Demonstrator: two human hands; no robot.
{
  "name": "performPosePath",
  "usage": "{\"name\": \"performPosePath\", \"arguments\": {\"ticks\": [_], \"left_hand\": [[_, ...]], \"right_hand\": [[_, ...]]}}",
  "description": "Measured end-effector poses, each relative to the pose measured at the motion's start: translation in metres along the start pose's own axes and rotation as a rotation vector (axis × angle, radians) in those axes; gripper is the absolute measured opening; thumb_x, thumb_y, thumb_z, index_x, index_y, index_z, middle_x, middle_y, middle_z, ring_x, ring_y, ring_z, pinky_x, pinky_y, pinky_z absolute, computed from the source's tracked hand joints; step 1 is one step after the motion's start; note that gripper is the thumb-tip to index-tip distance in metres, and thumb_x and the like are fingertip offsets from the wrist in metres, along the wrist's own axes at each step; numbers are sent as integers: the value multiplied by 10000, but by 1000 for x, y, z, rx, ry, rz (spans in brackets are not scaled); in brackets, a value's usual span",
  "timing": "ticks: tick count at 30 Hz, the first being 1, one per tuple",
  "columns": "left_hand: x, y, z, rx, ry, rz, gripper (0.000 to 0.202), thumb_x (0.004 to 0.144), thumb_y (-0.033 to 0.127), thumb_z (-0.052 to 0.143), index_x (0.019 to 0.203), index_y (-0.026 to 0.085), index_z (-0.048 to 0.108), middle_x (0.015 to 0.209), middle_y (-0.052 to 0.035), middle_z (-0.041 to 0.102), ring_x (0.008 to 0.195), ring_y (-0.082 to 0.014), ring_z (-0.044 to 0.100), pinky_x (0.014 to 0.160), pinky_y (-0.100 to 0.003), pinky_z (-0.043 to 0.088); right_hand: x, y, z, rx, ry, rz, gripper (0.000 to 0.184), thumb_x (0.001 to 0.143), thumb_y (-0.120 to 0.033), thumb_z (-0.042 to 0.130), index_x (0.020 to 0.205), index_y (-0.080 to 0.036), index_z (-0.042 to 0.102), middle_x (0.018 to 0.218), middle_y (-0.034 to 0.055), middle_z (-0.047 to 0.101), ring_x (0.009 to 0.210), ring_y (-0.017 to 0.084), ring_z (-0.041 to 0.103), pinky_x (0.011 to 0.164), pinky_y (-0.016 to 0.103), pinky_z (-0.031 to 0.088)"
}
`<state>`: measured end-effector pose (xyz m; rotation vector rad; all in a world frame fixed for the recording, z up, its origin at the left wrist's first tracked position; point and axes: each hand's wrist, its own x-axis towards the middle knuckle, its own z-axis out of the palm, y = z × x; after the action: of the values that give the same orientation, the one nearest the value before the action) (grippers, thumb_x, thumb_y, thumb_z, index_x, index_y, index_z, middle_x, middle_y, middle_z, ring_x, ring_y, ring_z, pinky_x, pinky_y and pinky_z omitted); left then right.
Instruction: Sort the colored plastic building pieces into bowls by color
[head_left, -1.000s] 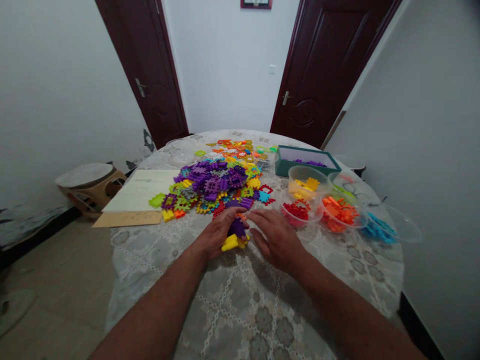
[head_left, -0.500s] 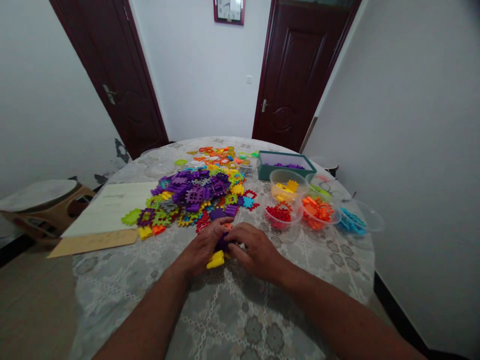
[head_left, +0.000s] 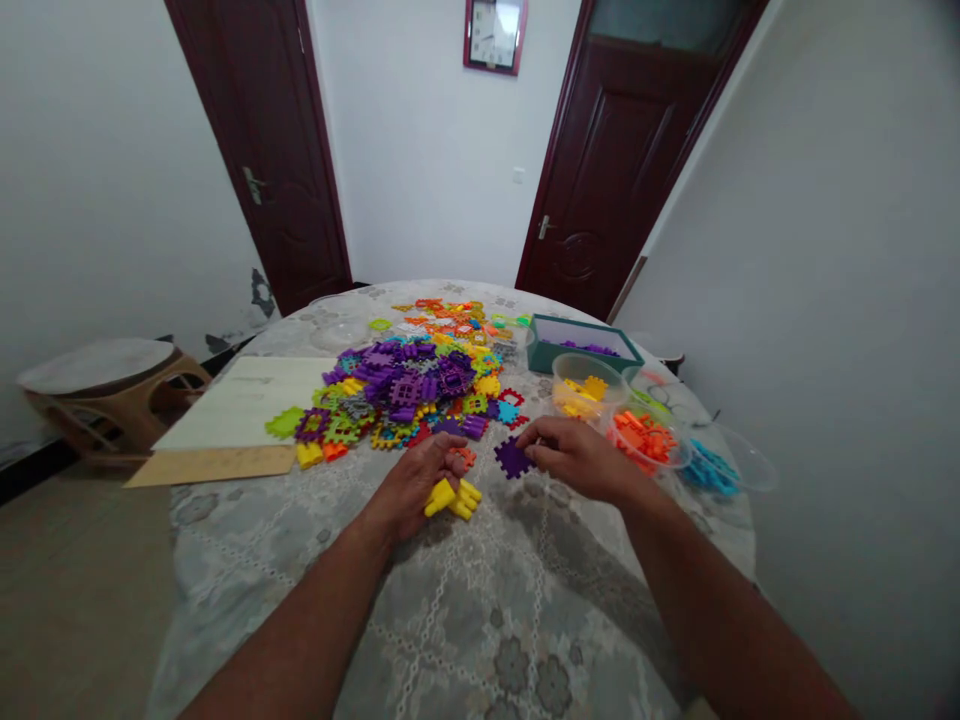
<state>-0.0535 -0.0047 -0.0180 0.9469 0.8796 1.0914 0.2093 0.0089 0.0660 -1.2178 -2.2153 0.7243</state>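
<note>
My left hand [head_left: 418, 482] is closed around several yellow building blocks [head_left: 454, 499], which stick out below its fingers. By its fingertips is an orange toothed piece [head_left: 466, 457], probably in the same grip. A flat purple square building block [head_left: 511, 458] with toothed edges is pinched between the thumb and fingers of my right hand [head_left: 574, 455], a little above the table. Beyond both hands lies a heap of mixed building blocks [head_left: 409, 385], mostly purple on top, with green, yellow, red and blue ones around it.
Clear bowls at the right hold yellow blocks [head_left: 583, 398], orange blocks [head_left: 641, 437] and blue blocks [head_left: 711, 466]. A green box [head_left: 551, 352] behind them contains purple blocks. Orange pieces [head_left: 450, 315] are spread at the far side. A pale sheet [head_left: 244, 405] lies left on the patterned tablecloth [head_left: 390, 620].
My right hand has parted from the left and moved right with the purple block, now in front of the bowl of red blocks. The left hand keeps the yellow blocks. The view has tilted up slightly.
</note>
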Motion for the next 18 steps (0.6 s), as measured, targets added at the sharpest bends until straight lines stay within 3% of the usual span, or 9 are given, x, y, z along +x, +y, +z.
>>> {"name": "performPosePath", "arguments": {"ticks": [2, 5, 7, 10, 13, 16, 18], "left_hand": [[0, 0, -1, -7, 22, 3, 586, 842, 696, 733, 1104, 172, 708, 817, -33, 690, 621, -135, 603, 603, -253, 490], [2, 0, -2, -11, 46, 4, 589, 821, 692, 749, 1102, 176, 704, 821, -35, 686, 637, -148, 605, 597, -262, 493], [2, 0, -2, 8, 67, 8, 592, 811, 695, 750, 1094, 177, 705, 826, -34, 681, 636, -149, 597, 584, -260, 484], [3, 1, -2, 38, 100, 26, 570, 815, 696, 737, 1062, 182, 713, 826, -30, 673, 639, -145, 585, 584, -256, 477], [3, 1, -2, 63, 110, 61, 542, 827, 695, 722, 1031, 193, 726, 824, -26, 669, 673, -150, 598, 611, -251, 484], [4, -1, -1, 72, 120, 74, 518, 835, 680, 720, 1039, 204, 725, 819, -17, 668, 680, -154, 605, 617, -250, 487], [4, -1, 0, 62, 120, 69, 537, 841, 694, 709, 1054, 201, 718, 810, -14, 664, 673, -159, 608, 615, -258, 489]], "right_hand": [[19, 13, -21, -10, 99, 75, 212, 892, -213, 594, 986, -212, 783, 838, 19, 741, 719, 151, 661, 657, 256, 508], [55, 43, -53, 44, 445, 195, 308, 885, -248, 570, 1113, -179, 766, 855, 44, 752, 686, 165, 676, 631, 270, 547], [76, 63, -72, 74, 646, 224, 417, 876, -241, 552, 1250, -172, 723, 1061, 84, 776, 764, 176, 712, 681, 290, 588], [88, 78, -82, 45, 754, 235, 497, 848, -206, 545, 1321, -176, 693, 1314, 116, 723, 882, 196, 734, 763, 327, 615], [71, 63, -59, 43, 664, 205, 395, 890, -213, 532, 1228, -173, 733, 1158, 106, 771, 886, 207, 734, 794, 342, 606], [36, 25, -6, 56, 369, 39, 285, 964, -236, 540, 1165, -199, 740, 1031, 65, 769, 825, 177, 719, 791, 325, 583], [14, -2, 33, 25, 179, -126, 278, 968, -229, 609, 1224, -237, 716, 1108, 50, 750, 856, 159, 705, 824, 315, 571]]}}
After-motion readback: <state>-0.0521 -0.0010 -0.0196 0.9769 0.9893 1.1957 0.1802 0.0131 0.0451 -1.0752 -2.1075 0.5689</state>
